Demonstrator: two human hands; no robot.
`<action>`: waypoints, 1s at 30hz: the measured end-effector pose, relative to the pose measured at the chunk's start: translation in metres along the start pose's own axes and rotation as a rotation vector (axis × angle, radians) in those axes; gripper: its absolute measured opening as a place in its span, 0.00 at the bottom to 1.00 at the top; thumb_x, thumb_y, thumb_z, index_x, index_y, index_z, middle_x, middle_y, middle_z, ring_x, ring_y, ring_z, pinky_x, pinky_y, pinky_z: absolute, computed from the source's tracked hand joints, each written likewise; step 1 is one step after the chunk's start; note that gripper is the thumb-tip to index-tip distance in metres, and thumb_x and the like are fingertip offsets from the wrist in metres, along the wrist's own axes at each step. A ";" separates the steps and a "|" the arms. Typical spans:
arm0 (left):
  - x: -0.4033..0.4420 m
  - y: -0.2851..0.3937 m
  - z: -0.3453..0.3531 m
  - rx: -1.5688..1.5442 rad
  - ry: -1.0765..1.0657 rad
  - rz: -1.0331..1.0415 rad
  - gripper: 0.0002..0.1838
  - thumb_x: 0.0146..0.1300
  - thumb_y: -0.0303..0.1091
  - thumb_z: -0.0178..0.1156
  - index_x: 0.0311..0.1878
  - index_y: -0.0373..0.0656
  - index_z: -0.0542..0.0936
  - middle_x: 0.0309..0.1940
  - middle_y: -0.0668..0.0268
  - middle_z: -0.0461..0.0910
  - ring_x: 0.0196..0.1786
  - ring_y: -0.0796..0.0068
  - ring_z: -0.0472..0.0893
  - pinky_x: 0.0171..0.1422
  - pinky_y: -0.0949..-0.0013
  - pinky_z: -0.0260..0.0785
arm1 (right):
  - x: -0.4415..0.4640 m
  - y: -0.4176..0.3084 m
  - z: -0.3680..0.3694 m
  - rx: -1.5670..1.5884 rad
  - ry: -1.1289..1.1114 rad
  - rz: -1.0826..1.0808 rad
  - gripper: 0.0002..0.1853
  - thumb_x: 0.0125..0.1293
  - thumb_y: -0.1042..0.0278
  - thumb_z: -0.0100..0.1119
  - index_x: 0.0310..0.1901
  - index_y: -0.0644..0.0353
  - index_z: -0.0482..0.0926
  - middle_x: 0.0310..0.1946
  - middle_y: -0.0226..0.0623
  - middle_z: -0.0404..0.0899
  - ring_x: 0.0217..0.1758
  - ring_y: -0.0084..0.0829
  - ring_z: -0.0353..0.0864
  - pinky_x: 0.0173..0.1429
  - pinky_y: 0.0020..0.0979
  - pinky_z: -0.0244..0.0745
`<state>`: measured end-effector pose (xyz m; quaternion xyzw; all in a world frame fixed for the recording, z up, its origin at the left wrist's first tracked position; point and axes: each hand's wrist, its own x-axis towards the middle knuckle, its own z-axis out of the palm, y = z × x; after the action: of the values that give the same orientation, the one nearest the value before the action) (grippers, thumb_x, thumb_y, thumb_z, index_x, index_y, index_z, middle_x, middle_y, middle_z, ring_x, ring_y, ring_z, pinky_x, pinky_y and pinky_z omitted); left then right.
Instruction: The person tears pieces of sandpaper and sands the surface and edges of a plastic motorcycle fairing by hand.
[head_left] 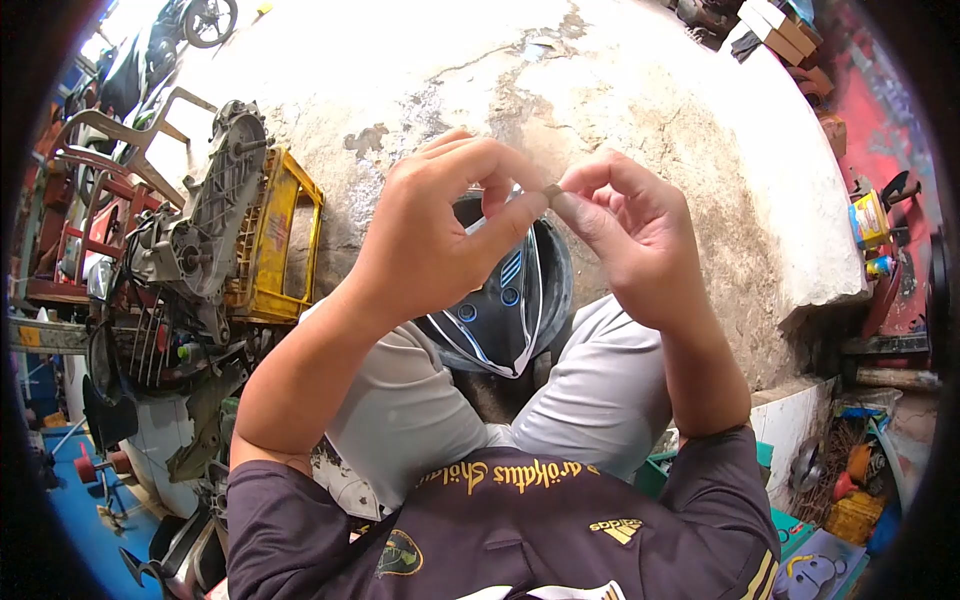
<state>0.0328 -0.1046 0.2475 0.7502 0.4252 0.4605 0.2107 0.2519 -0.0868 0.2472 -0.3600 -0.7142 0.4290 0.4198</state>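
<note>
Both hands are raised in front of me, their fingertips meeting over a dark basin. My left hand pinches a small dark piece between thumb and forefinger. From the other side, my right hand pinches the same piece, its other fingers curled. The piece is too small to make out. Beneath the hands, between my knees, a black panel with blue and white stripes lies in the round dark basin. My hands partly cover both.
A metal engine casing leans by a yellow crate on the left, near a plastic chair. A motorcycle wheel shows at the top left. A concrete ledge and scattered parts stand at right.
</note>
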 end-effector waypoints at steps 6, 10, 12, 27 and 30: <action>0.001 0.000 0.000 -0.046 0.011 0.042 0.06 0.62 0.24 0.73 0.42 0.38 0.87 0.32 0.67 0.82 0.36 0.77 0.80 0.46 0.71 0.73 | 0.005 -0.002 -0.005 0.358 -0.088 0.233 0.07 0.74 0.71 0.68 0.47 0.65 0.86 0.39 0.27 0.85 0.43 0.16 0.80 0.51 0.23 0.74; 0.001 -0.003 -0.001 -0.049 -0.007 0.077 0.06 0.62 0.24 0.72 0.42 0.38 0.88 0.33 0.66 0.83 0.36 0.76 0.80 0.46 0.70 0.73 | 0.005 -0.001 -0.009 0.316 -0.120 0.228 0.07 0.74 0.71 0.68 0.47 0.65 0.87 0.37 0.25 0.84 0.41 0.15 0.78 0.47 0.21 0.73; 0.001 -0.002 -0.002 -0.046 -0.018 0.074 0.06 0.62 0.24 0.72 0.42 0.38 0.87 0.33 0.66 0.83 0.36 0.76 0.80 0.46 0.70 0.73 | 0.006 -0.002 -0.009 0.301 -0.117 0.237 0.07 0.74 0.71 0.68 0.47 0.65 0.87 0.37 0.25 0.84 0.41 0.15 0.78 0.47 0.22 0.73; -0.002 0.004 -0.003 -0.164 -0.049 -0.085 0.05 0.68 0.26 0.69 0.44 0.36 0.86 0.35 0.70 0.82 0.41 0.82 0.78 0.51 0.72 0.73 | 0.005 -0.005 0.002 -0.193 0.117 -0.290 0.07 0.62 0.80 0.74 0.41 0.60 0.89 0.38 0.35 0.83 0.44 0.30 0.84 0.51 0.31 0.77; -0.001 0.003 -0.004 -0.204 -0.079 -0.129 0.06 0.70 0.27 0.68 0.45 0.36 0.86 0.36 0.70 0.84 0.42 0.82 0.78 0.53 0.72 0.73 | 0.005 -0.004 0.002 -0.220 0.123 -0.312 0.08 0.61 0.81 0.75 0.41 0.61 0.89 0.38 0.35 0.83 0.44 0.30 0.84 0.50 0.32 0.78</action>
<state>0.0301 -0.1076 0.2507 0.7135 0.4147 0.4572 0.3317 0.2476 -0.0847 0.2514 -0.3140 -0.7770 0.2554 0.4822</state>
